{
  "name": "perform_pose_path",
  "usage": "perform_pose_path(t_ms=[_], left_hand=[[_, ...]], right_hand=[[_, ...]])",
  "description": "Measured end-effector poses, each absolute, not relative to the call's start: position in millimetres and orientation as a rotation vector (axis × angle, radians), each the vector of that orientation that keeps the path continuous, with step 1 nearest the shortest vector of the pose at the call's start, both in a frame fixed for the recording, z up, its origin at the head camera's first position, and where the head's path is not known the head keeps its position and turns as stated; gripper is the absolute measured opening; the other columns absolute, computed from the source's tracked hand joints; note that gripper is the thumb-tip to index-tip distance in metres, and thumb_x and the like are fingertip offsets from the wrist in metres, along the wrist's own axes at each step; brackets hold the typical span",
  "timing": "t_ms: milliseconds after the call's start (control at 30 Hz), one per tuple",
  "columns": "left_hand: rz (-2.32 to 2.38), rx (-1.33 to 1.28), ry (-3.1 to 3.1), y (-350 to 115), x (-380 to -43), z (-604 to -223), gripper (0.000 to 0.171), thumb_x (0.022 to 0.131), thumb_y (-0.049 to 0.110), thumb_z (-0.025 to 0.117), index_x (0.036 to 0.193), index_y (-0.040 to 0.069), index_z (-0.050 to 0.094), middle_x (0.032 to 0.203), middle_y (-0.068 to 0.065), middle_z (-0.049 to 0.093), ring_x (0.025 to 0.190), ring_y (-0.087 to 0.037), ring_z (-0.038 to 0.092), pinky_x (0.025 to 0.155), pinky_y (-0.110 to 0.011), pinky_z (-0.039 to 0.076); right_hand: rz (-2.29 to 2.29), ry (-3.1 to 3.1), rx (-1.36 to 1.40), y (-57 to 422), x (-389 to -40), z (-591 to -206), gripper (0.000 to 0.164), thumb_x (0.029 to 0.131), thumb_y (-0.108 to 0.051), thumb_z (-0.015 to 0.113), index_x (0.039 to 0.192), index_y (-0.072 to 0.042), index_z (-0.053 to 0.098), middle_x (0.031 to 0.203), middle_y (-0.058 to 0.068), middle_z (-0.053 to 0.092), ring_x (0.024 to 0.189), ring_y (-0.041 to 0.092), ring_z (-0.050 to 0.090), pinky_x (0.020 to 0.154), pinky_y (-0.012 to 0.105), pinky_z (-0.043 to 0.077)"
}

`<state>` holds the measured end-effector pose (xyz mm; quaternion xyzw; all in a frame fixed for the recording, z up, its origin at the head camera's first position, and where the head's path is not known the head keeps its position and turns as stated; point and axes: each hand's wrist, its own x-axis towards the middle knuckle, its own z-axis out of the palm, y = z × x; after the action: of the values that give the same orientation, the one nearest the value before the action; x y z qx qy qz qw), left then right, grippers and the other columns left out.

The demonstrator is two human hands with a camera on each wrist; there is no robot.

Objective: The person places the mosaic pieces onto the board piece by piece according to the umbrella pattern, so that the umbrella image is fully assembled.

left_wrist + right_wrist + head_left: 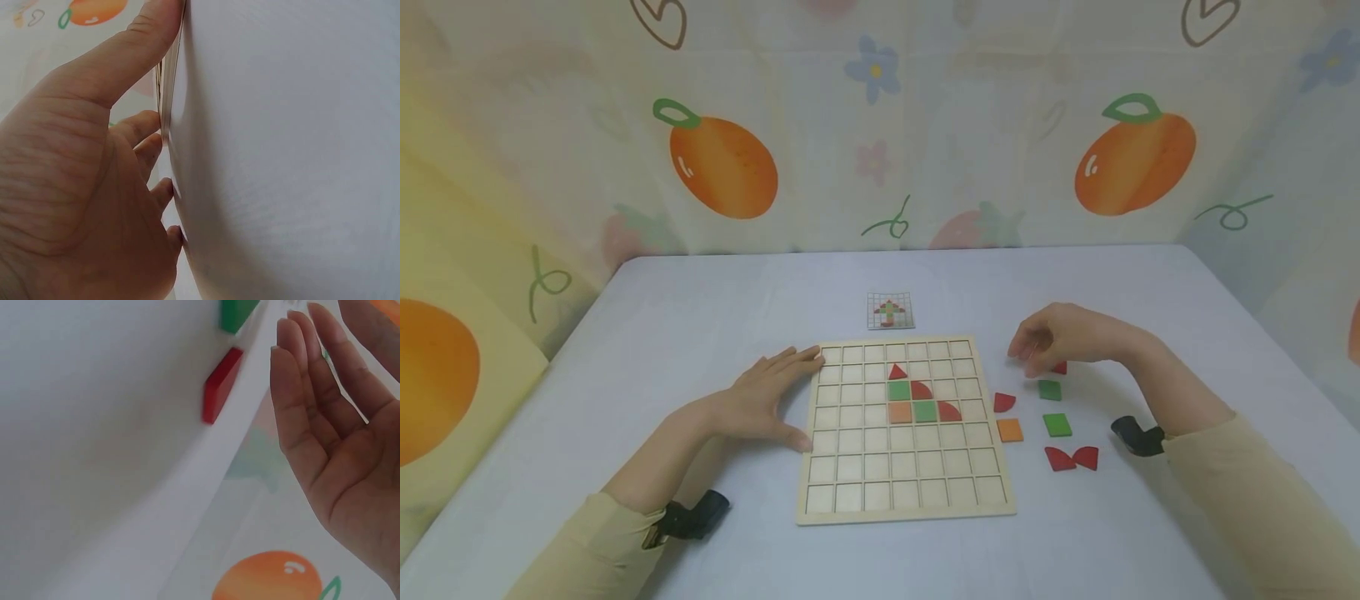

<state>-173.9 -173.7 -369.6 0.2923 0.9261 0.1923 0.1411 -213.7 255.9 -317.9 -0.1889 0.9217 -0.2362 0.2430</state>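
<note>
My left hand (758,402) rests at the left edge of a wooden grid board (842,467), its fingers spread and the fingertips and thumb touching the rim. On the board lie a red triangle (897,372), a green square (898,391), an orange square (900,412), a second green square (925,411) and two red quarter-circles (921,390). To the right of the board my right hand (1067,333) hovers over the table with loosely bent fingers. Nothing shows in its grasp in the right wrist view. A red piece (221,387) lies just beneath it, partly hidden in the head view.
Right of the board lie loose pieces: a red quarter-circle (1004,402), an orange square (1011,430), two green squares (1057,425) and two red quarter-circles (1060,458) nearest me. A small pattern card (891,311) sits behind the board. A printed curtain (820,125) hangs behind the white table.
</note>
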Motion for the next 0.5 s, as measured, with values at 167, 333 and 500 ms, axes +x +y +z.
perform_pose_path(t_ms=[167,333,500], left_hand=[[0.559,0.843,2.67,-173.9,-173.5,-368.8,0.113,0.059,0.067,0.071,0.147,0.013,0.023,0.155,-0.002,0.011,0.142,-0.032,0.005,0.111,-0.056,0.006],[0.556,0.847,2.67,-173.3,-173.3,-368.2,0.112,0.06,0.065,0.072,0.147,0.012,0.023,0.155,-0.003,0.011,0.141,-0.033,0.005,0.111,-0.057,0.005],[0.568,0.861,2.668,-173.2,-172.7,-367.1,0.112,0.061,0.063,0.073,0.146,0.011,0.024,0.155,-0.005,0.012,0.141,-0.035,0.006,0.11,-0.059,0.005]], right_hand=[[-0.624,2.525,-0.492,271.6,-213.5,-324.4,0.024,0.075,-0.022,0.076,0.096,-0.016,0.068,0.083,-0.002,0.065,0.077,0.016,0.058,0.071,0.029,0.05],[-0.606,2.525,-0.438,281.4,-211.7,-328.7,0.021,0.075,-0.023,0.076,0.093,-0.017,0.068,0.083,-0.003,0.066,0.08,0.015,0.059,0.074,0.03,0.051],[-0.591,2.5,-0.43,284.4,-208.4,-329.6,0.02,0.074,-0.021,0.076,0.092,-0.017,0.068,0.083,-0.003,0.066,0.08,0.014,0.059,0.074,0.031,0.051]])
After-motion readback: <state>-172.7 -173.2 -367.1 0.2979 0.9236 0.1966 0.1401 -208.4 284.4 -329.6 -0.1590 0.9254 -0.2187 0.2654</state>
